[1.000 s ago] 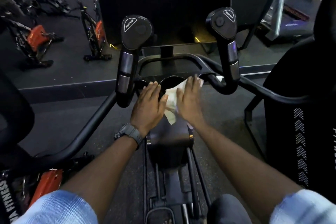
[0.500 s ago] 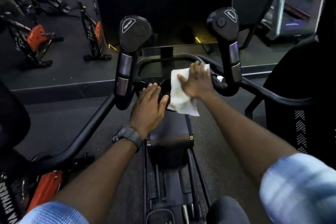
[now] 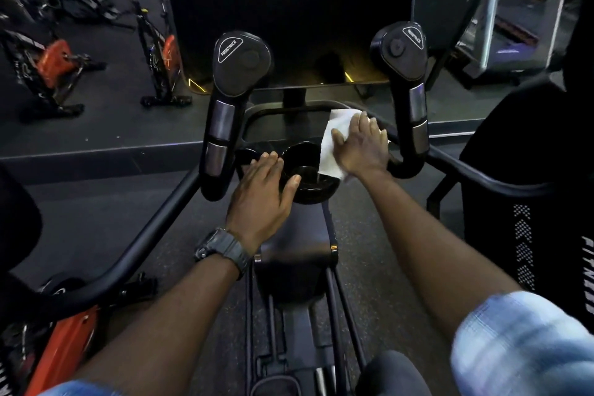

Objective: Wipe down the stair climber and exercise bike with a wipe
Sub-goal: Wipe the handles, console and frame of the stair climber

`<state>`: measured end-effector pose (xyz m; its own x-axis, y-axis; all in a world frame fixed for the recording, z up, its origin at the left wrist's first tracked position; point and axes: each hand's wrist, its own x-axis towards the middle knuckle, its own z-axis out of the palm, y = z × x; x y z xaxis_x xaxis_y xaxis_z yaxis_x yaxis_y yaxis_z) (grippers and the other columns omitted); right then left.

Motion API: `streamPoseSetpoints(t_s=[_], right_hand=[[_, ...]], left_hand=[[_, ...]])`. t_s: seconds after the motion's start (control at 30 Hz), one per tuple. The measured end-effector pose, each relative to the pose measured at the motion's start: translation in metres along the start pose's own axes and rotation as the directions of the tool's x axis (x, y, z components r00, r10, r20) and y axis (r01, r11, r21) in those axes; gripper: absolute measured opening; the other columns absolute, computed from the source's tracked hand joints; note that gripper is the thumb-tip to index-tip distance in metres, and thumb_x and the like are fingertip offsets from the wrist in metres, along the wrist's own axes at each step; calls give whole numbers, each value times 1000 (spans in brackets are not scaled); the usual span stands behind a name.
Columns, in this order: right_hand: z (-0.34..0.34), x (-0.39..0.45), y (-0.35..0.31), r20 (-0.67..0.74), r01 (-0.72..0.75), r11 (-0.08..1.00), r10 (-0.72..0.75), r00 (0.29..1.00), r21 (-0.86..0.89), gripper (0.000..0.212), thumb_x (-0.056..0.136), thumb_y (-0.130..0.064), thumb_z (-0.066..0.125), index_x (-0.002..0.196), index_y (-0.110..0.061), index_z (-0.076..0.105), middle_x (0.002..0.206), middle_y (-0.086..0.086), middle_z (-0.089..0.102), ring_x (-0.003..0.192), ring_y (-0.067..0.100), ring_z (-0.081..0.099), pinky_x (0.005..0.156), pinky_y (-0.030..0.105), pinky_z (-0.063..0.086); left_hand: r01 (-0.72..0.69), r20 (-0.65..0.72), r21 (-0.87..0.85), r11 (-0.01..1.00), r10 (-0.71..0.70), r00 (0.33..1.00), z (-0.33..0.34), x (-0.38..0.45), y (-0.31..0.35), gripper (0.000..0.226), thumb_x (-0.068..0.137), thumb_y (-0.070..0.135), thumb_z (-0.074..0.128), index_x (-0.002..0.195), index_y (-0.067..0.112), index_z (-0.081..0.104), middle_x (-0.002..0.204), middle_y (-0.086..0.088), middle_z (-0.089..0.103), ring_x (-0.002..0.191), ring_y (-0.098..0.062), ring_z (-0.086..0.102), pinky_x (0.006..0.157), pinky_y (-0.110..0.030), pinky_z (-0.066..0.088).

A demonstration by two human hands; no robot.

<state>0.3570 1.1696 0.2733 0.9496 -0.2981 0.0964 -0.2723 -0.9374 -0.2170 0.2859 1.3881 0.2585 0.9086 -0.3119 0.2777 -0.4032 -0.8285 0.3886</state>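
A black exercise machine fills the middle, with two upright resistance handles, the left handle [image 3: 231, 100] and the right handle [image 3: 408, 80]. Between them lies a console tray with a round cup holder [image 3: 305, 167]. My right hand [image 3: 361, 146] lies flat with straight fingers on a white wipe [image 3: 331, 141], pressing it on the right part of the tray near the curved bar [image 3: 283, 109]. My left hand [image 3: 262, 196], a dark watch on its wrist, rests flat on the tray's left side beside the cup holder.
A dark screen [image 3: 289, 10] stands right behind the handles. Orange and black spin bikes [image 3: 54, 71] stand at the back left, another orange frame [image 3: 58, 347] at the lower left. A black machine body [image 3: 530, 186] rises close on the right. Long side rails [image 3: 151, 228] flank me.
My right hand has slid the wipe forward and to the right, from the tray's middle up toward the curved bar. The cup holder is now uncovered. My left hand has stayed put.
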Motion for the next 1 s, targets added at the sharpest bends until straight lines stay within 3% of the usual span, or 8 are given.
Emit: streamPoseSetpoints(t_s=[0.13,0.33,0.43,0.6,0.7,0.8,0.87,1.0], right_hand=[[-5,25,-5,102,-17,1000,19,995,-12,74,102,-56,22,160,-11,9,168,8,5,154,28,6,122,48,5],[2,10,-30,183,294,949,-271,945,-111,70,104,-53,18,159,-9,14,166,13,13,153,30,12,122,47,12],[0,-1,-14,162,316,945,-299,940,-86,66,105,-50,18,159,-12,14,167,8,12,154,27,8,123,47,8],[1,31,-17,174,189,972,-164,971,-139,70,103,-56,17,160,-16,11,168,6,4,154,32,-1,123,52,3],[2,36,-31,211,332,932,-298,931,-148,69,104,-55,18,160,-17,10,168,7,3,154,31,2,124,47,3],[1,20,-18,133,465,879,-452,882,-102,61,106,-48,26,159,-19,21,166,6,20,152,29,18,122,41,14],[3,13,-6,85,455,889,-450,889,-58,60,105,-48,30,157,-18,28,164,5,27,150,28,23,120,39,19],[3,33,-24,174,334,934,-311,935,-129,66,104,-48,21,160,-15,12,168,9,8,154,29,7,122,47,6]], left_hand=[[2,0,-8,1000,-2,1000,-1,1,1,76,97,57,19,145,5,45,155,-10,40,148,-19,26,124,-32,14],[-12,98,21,1000,10,995,4,9,7,89,92,65,8,153,4,30,163,-11,20,153,-20,9,125,-38,5],[-3,107,32,999,0,994,4,34,15,91,91,66,5,150,3,33,160,-15,28,151,-23,16,125,-40,2],[2,129,9,1000,-4,992,11,73,16,67,102,56,21,137,7,49,146,-13,48,140,-26,38,122,-43,20],[91,54,-79,993,-87,995,11,91,16,55,102,54,25,115,13,59,122,-11,61,114,-28,55,101,-44,42],[174,43,-136,975,-169,985,14,107,20,58,101,57,23,117,15,59,123,-10,61,117,-29,54,99,-43,43],[132,-3,-111,985,-133,991,16,109,23,67,96,63,19,125,17,57,128,-9,58,122,-27,52,102,-43,42],[104,-62,-113,988,-112,992,18,106,24,74,92,67,13,130,18,53,135,-6,55,127,-23,49,104,-43,43]])
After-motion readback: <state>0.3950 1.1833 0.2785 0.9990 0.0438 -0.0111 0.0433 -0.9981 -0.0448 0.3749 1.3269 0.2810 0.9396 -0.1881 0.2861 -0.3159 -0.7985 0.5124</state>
